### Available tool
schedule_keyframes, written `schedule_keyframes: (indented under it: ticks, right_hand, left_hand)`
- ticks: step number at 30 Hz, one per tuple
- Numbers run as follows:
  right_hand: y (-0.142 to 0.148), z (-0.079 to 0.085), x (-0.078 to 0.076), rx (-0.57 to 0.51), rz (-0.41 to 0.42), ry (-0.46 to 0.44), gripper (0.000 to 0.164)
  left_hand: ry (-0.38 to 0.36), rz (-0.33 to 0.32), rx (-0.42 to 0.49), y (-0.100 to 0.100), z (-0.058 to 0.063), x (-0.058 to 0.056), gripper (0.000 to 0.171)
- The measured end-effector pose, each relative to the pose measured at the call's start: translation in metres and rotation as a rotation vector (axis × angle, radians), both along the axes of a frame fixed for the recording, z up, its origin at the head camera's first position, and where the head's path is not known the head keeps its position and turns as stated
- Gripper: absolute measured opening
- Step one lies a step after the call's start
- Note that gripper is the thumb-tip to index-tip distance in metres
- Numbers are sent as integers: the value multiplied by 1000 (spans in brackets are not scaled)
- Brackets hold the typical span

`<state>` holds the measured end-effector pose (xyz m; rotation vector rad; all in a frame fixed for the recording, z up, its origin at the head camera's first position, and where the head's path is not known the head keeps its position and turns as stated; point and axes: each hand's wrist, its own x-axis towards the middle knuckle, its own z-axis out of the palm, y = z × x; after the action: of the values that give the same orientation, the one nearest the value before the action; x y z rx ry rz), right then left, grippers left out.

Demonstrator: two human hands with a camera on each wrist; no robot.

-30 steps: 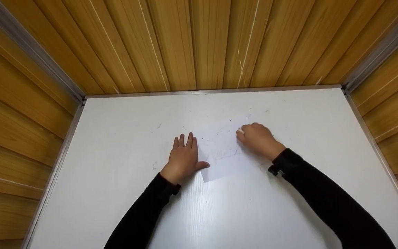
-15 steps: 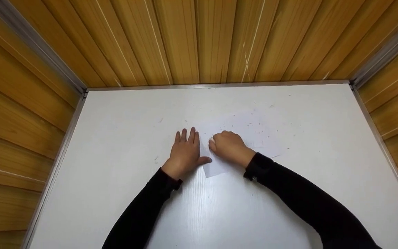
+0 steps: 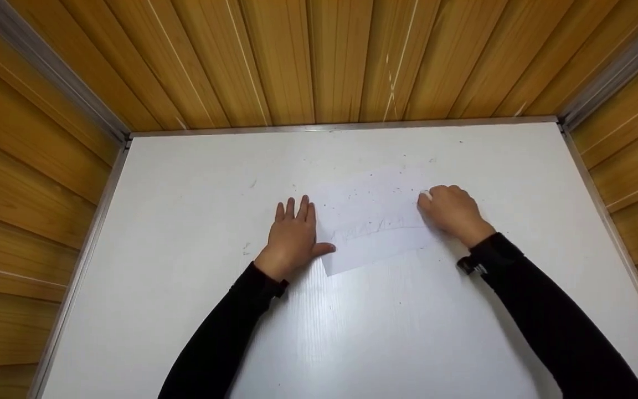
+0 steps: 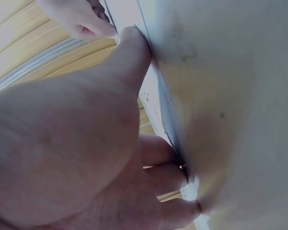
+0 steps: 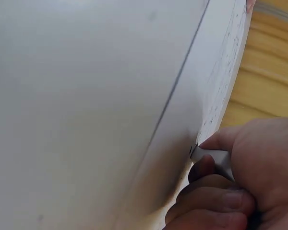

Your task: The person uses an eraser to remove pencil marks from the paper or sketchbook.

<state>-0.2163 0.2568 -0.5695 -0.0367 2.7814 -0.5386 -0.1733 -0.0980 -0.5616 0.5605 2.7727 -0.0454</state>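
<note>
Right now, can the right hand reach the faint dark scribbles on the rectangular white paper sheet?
Probably yes: the right hand, holding a small white block, is at the sheet's right side; nothing visible blocks the scribbles. The left hand lies at the left edge.

A white eraser [image 5: 220,157], dark-smudged at the tip, in the right hand [image 3: 453,215]! Left of that grip, pale lilac-white paper [image 3: 374,249], faint grey strokes [image 3: 381,225] zigzagging across, dark crumbs [image 3: 399,189] speckling it. Black sleeve [image 3: 554,313] behind, white table [image 3: 197,221] around, honey-brown wood-grain panels [image 3: 286,66] beyond.
</note>
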Motion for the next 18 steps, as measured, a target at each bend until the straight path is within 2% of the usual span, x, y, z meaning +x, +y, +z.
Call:
schedule_keyframes:
  ticks: [5, 12, 15, 18]
  right_hand:
    - [-3, 1, -1, 2, -2, -6, 61]
    - [-19, 10, -2, 0, -13, -6, 58]
    - [-45, 13, 0, -40, 3, 21, 56]
    - [-89, 11, 6, -85, 85, -4, 54]
  left_hand:
    - [-19, 16, 31, -3, -1, -1, 117]
    - [-27, 49, 43, -3, 0, -2, 117]
    - [-20, 45, 33, -2, -1, -3, 116]
    - [-11, 44, 6, 0, -2, -2, 115]
